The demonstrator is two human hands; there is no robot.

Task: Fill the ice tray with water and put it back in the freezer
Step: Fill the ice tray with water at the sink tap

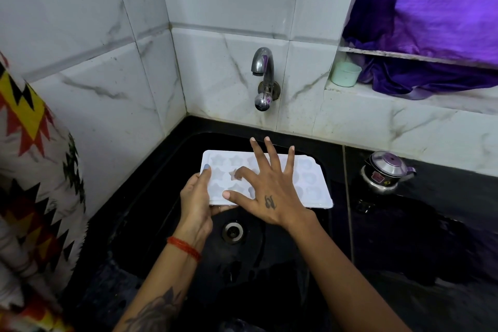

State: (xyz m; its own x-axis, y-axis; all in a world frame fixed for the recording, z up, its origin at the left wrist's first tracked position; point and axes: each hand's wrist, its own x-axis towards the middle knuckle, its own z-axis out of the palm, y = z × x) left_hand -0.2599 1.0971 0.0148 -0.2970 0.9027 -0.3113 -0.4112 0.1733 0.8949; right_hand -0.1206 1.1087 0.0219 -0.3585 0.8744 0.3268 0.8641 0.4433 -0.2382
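We judged this to be the filling step, with the freezer part of the task not yet begun. Our left hand (196, 199) held the ice tray (310, 183) by its left short edge, thumb curled over the rim and fingers underneath, so that grip was closed on the tray. Our right hand (269, 191) lay over the middle of the tray with its fingers spread and straight, an open grip that pinched nothing; we could not tell whether the palm pressed the tray or only hovered. The tray sat roughly level above the black sink (151, 213), just behind the drain (233, 232) and below the wall tap (265, 75), from which no water ran. It was a white, translucent mould with star-shaped pockets on the left and rounder ones on the right; a wet sheen suggested some water, but how full the pockets were we could not say. The next move, we thought, called for carrying it flat so nothing spilled. On the tabletop (431, 224) to the right stood a small steel pot (385, 172).
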